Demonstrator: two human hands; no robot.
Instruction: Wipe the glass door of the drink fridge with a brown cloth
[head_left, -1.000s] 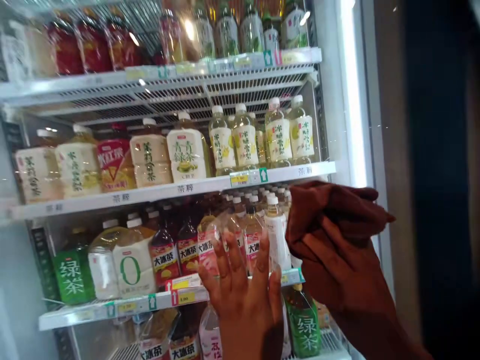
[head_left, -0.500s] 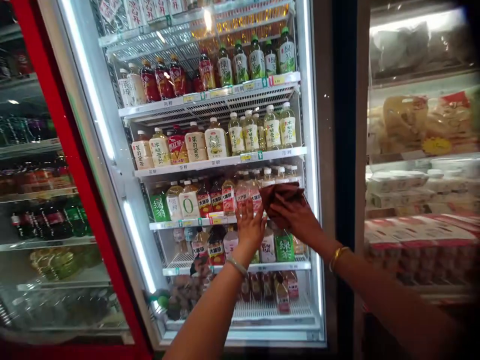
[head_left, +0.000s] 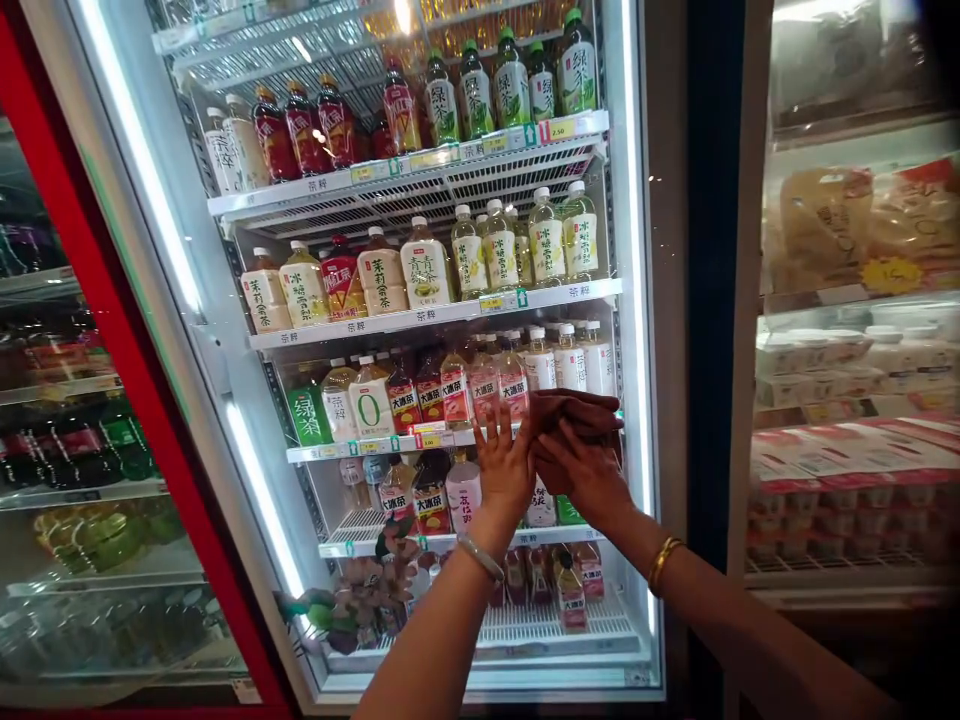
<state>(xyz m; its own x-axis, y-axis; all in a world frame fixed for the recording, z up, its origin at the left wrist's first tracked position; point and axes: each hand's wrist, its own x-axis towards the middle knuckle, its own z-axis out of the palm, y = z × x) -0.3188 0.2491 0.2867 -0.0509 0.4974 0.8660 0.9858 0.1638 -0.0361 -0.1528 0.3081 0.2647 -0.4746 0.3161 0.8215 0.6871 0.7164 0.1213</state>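
Observation:
A lit drinks fridge with a glass door (head_left: pixel 480 330) stands in front of me. My left hand (head_left: pixel 504 470) lies against the glass with its fingers spread and pointing up, and it holds nothing. Beside it, my right hand (head_left: pixel 589 470) presses a crumpled brown cloth (head_left: pixel 574 415) to the door, its fingers over the lower part of the cloth. Part of the cloth's upper edge is folded over. Behind the glass, both hands and the cloth hide some bottles around the third and fourth visible label rails.
Shelves of bottled tea (head_left: pixel 427 265) fill the fridge behind the door. A red-framed fridge (head_left: pixel 161 440) is at left. On the right, past a dark post (head_left: pixel 712 300), is a cooler with packed goods (head_left: pixel 847 470). A leafy reflection (head_left: pixel 360 600) shows low on the glass.
The cloth under my right hand has moved down the glass, uncovering white-capped bottles on the shelf behind. My left hand stays flat on the door. The view has come slightly closer.

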